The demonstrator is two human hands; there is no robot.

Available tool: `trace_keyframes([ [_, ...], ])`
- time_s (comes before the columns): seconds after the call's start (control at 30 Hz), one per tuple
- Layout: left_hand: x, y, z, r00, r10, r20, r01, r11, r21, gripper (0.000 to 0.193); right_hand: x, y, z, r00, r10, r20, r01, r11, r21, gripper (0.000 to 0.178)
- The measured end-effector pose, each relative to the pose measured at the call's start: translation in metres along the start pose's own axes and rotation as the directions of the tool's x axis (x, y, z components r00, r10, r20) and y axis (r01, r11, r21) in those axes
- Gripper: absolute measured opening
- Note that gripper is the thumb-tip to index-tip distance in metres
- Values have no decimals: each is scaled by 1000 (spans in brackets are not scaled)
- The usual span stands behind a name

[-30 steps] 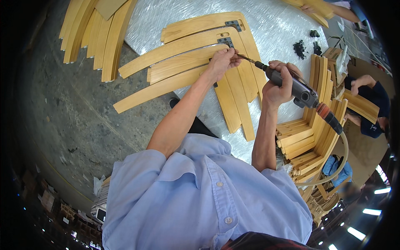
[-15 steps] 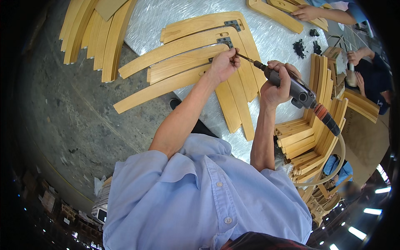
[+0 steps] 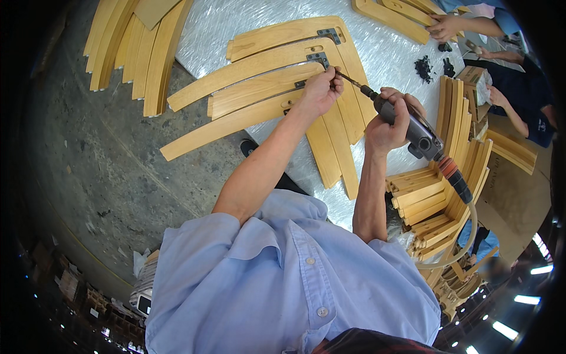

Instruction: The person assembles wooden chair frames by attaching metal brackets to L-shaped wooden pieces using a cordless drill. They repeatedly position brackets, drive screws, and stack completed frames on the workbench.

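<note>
My right hand (image 3: 388, 125) is wrapped round a dark grey power screwdriver (image 3: 420, 134) with a red and black rear end and a pale hose. Its long thin bit (image 3: 352, 81) points up and left to my left hand (image 3: 321, 92). The fingers of my left hand are pinched together by the bit's tip, over the wooden frames; what they hold is too small to make out. Curved, light wooden frame pieces (image 3: 247, 69) lie side by side under it. Dark metal corner brackets (image 3: 318, 58) sit on their corners, and my left hand partly hides others.
Heaps of small black parts (image 3: 423, 68) lie on the shiny wrapped table (image 3: 259, 15). Stacked wooden pieces (image 3: 451, 118) stand at the right, more boards (image 3: 132, 50) at the far left. Co-workers' hands (image 3: 446, 27) are at the upper right, near a cardboard box (image 3: 471, 75).
My right hand and the screwdriver have shifted slightly left, the rear end swinging a little downward. My left hand has barely moved. Co-workers' hands at the upper right have moved.
</note>
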State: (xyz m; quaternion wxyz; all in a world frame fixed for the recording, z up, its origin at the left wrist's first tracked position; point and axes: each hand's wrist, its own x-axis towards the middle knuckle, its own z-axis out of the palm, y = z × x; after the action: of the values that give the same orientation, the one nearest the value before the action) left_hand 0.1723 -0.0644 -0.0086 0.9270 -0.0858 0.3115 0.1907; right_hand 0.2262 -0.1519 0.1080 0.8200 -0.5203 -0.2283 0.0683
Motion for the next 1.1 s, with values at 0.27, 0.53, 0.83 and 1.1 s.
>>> trace_keyframes([
  [0.27,5,-3,-1,998,-6,-61,6,1000,-10,20,-6,11,0,992,-24,122,37,994,-104,22],
  [0.53,17,6,-13,996,89,-21,-88,996,12,17,-3,34,7,985,23,173,2,990,-144,23],
  [0.83,26,8,-16,993,113,-22,-112,991,69,18,-1,45,10,983,57,172,-28,986,-166,23],
  [1.1,25,10,-12,992,113,-48,-109,991,83,19,1,47,14,980,72,185,-31,976,-216,22],
])
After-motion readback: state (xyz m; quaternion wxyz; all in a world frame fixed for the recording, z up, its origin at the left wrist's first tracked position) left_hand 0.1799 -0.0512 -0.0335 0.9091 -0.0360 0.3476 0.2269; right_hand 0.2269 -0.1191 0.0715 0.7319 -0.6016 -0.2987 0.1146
